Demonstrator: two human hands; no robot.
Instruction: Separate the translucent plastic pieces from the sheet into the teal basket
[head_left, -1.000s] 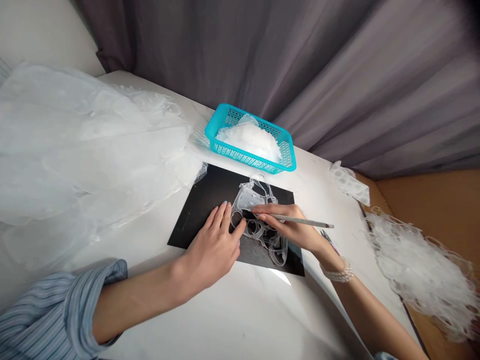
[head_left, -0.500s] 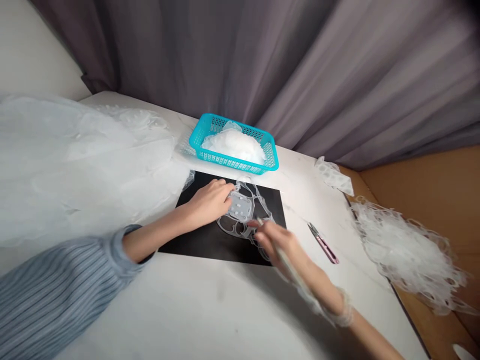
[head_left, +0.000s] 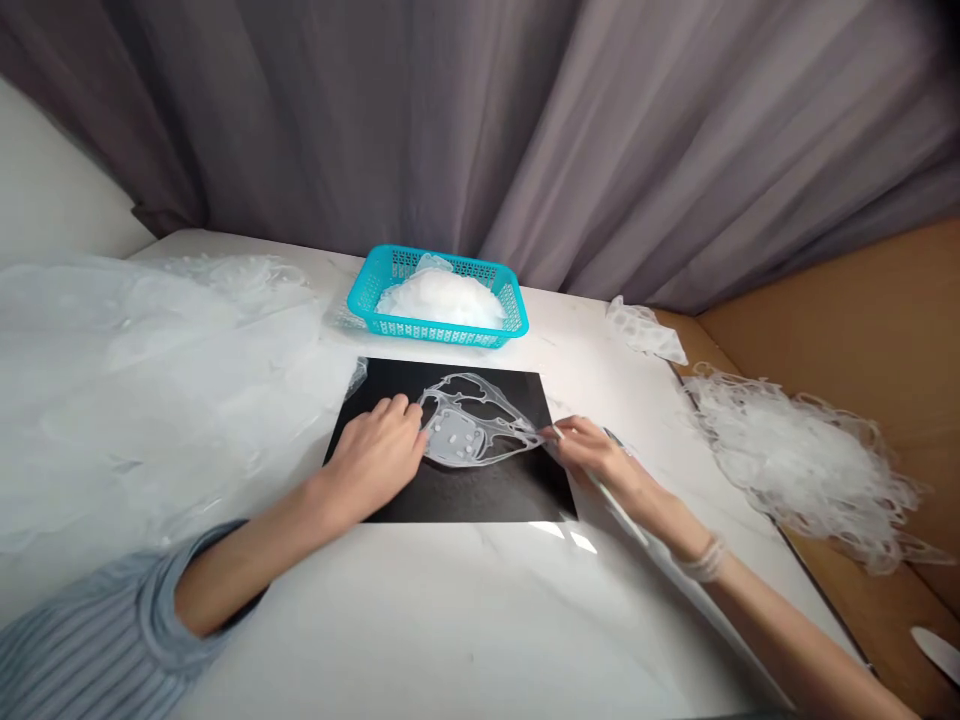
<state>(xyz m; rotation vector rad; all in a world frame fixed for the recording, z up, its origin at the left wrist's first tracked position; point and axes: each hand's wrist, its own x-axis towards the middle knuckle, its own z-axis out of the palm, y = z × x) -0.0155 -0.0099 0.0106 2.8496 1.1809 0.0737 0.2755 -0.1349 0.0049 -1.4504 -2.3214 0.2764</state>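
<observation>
Translucent plastic webbing (head_left: 454, 440) spans the far half of the black sheet (head_left: 465, 500) on the worktop (head_left: 450, 620). My left hand (head_left: 382, 440) curls over the webbing's left end; whether it grips or presses, I cannot tell. At the sheet's right edge, my right hand (head_left: 592, 452) pinches the gathered strands, with a pale slim tool (head_left: 616, 508) also in its grasp. A blue basket (head_left: 442, 333) stands beyond the sheet's far edge.

Translucent holed sheet (head_left: 454, 437) stretches across black mat (head_left: 480, 497).
</observation>
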